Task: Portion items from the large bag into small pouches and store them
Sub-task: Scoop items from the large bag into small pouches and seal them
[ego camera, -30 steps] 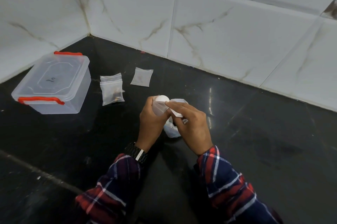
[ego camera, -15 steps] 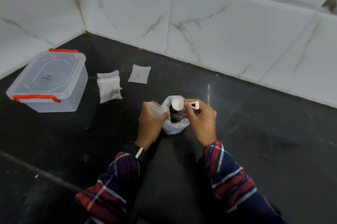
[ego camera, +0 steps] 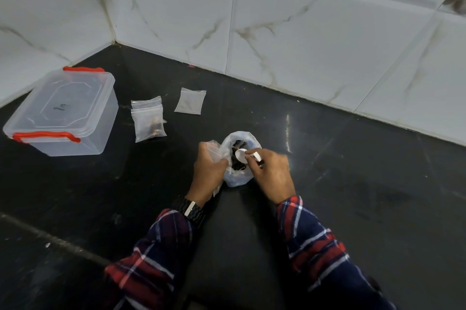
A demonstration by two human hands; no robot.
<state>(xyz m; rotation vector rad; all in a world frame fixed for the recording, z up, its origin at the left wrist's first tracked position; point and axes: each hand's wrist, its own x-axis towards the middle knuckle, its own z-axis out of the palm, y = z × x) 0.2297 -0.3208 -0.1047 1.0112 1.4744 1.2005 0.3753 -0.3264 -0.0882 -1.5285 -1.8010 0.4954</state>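
Nearest the camera, two sleeves of red, navy and white plaid cloth (ego camera: 161, 256) are seen, with a dark metal-link wristwatch (ego camera: 189, 209) worn on the left wrist. The left hand (ego camera: 209, 171) is curled round a small clear plastic zip pouch (ego camera: 213, 149), which is pinched at its mouth and held upright just beside the large bag. The right hand (ego camera: 271, 176) is closed on the handle of a small white plastic scoop (ego camera: 242, 154), and the bowl of the scoop is lowered into the open mouth of the large thin white plastic bag (ego camera: 238, 180), among the dark dried items (ego camera: 237, 161) held there.

A second ago the scoop was raised to the pouch mouth, the two hands close together above the bag; since then the hands have been drawn apart and the scoop has been brought down into the bag. This is judged to mean that one measure has been delivered and another is being fetched, so the pouch in hand is not yet ready for sealing.

Farther off on the glossy black stone counter (ego camera: 353, 183), a partly filled clear pouch (ego camera: 148, 119) and a flat empty-looking clear pouch (ego camera: 190, 101) are laid well apart from the hands. At the far left a clear lidded plastic box with red clip handles (ego camera: 63, 113) is kept closed; no pouch can be seen stored inside it.
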